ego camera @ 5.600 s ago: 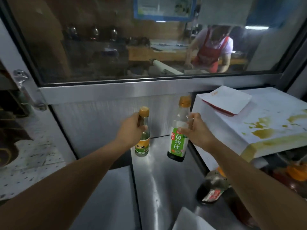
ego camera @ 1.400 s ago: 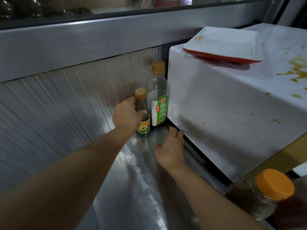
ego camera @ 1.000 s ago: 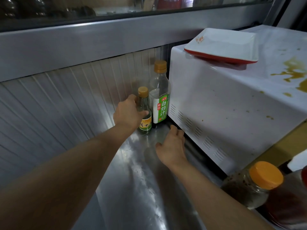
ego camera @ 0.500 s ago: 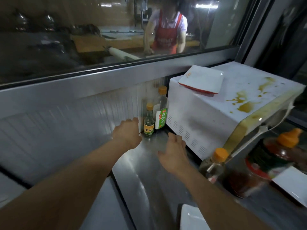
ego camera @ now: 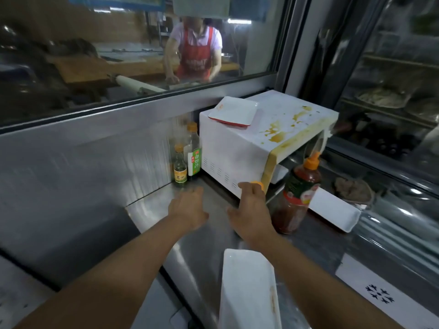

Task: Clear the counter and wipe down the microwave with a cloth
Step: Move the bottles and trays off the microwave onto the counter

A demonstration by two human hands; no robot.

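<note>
The white microwave [ego camera: 237,148] stands on the steel counter [ego camera: 152,210], its top streaked with yellow-brown stains. A white plate with a red rim [ego camera: 234,111] lies on it. In the corner to its left stand a small bottle [ego camera: 180,170] and a taller green-labelled bottle [ego camera: 194,157]. My left hand [ego camera: 187,208] hovers over the counter in front of them, fingers relaxed and empty. My right hand [ego camera: 251,210] reaches at the microwave's front corner, its fingers beside the orange cap of a jar [ego camera: 258,185]. The hand hides the jar's body.
A red sauce bottle [ego camera: 297,193] with an orange nozzle stands right of my right hand. A white rectangular dish [ego camera: 332,210] lies behind it, another [ego camera: 247,288] near me. A greyish rag-like lump [ego camera: 354,191] sits further right. Behind the window a person in a red apron works.
Both hands have let go of the two bottles, which stand in the corner, and drawn back. My right hand has shifted right to the orange-capped jar. The view has pulled back.
</note>
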